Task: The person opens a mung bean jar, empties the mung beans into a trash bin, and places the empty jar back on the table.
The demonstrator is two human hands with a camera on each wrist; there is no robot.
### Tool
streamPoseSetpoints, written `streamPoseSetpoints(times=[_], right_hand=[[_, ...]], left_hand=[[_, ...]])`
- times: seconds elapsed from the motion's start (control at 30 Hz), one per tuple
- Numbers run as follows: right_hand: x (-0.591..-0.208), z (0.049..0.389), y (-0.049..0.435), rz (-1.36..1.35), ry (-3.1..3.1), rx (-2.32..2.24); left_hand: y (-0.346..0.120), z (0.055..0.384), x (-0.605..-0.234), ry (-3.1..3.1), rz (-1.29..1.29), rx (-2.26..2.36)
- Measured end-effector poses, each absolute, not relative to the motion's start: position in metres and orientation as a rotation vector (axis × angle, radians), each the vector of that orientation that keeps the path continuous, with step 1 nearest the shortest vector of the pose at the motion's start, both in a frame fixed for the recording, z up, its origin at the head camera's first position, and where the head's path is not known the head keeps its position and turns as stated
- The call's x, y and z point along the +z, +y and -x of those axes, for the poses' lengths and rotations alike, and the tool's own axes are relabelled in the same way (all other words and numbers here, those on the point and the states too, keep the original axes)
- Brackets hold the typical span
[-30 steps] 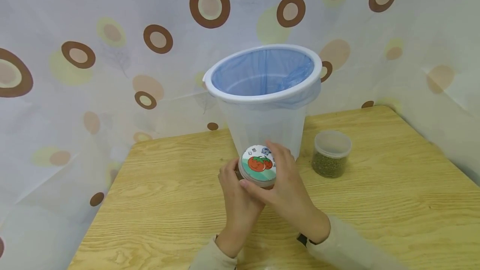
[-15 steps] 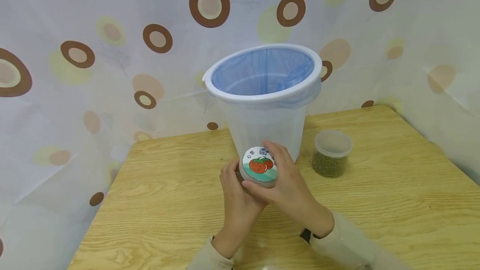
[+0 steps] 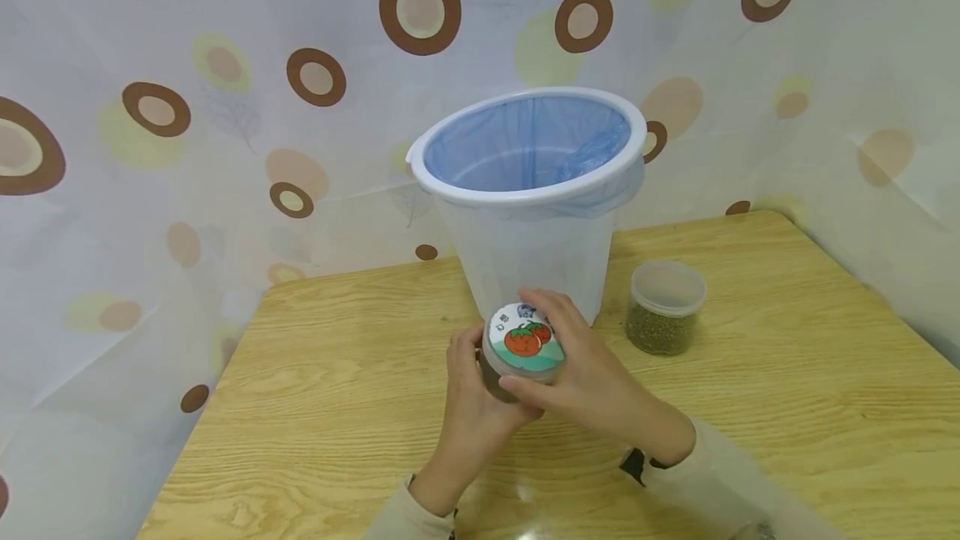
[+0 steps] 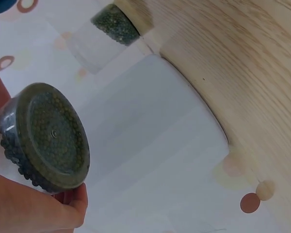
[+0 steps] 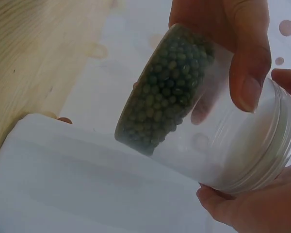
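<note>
- Below the centre of the head view, a capped jar (image 3: 493, 377) tilts in both hands, green beans (image 5: 157, 92) at its base
- Left hand (image 3: 476, 419): fingers curled round the jar's body
- Right hand (image 3: 588, 377): fingers parted to the lid's (image 3: 525, 338) width, gripping its rim
- Behind, mid-frame: white bin (image 3: 528, 248), blue liner (image 3: 510, 144)
- Right of centre: clear tub (image 3: 666, 311) upright on the desk (image 3: 337, 407)

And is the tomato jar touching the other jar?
Apart. The head view shows the right hand and some table between the tomato jar and the other jar.
</note>
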State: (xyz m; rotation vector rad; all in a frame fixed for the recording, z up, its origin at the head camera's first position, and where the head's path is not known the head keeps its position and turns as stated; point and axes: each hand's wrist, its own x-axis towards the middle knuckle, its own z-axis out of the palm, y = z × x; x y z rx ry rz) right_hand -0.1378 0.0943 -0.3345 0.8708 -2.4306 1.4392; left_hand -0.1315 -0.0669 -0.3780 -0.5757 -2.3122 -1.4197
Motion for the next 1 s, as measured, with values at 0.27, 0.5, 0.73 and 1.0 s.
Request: streamPoseSetpoints(times=[0.27,0.5,0.73,1.0], right_hand=[[-0.335,0.142,0.105,-0.998,-2.449,1.358],[-0.322,0.136,0.098,-0.712,-2.592,1.244],[-0.307,0.127,0.082,-0.516,-2.667,0.751],[-0.305,0.129,0.073,-0.511,-2.703,0.633]], left_hand=[[-0.07,0.132,-0.379,-2.338,0.589,-1.485],[-0.066,0.132,-0.38,-2.331,0.485,-1.474],[-0.06,0.135,-0.38,-2.309,0.422,-1.306],[-0.056,0.136,-0.385,-2.334,0.457,-1.194]])
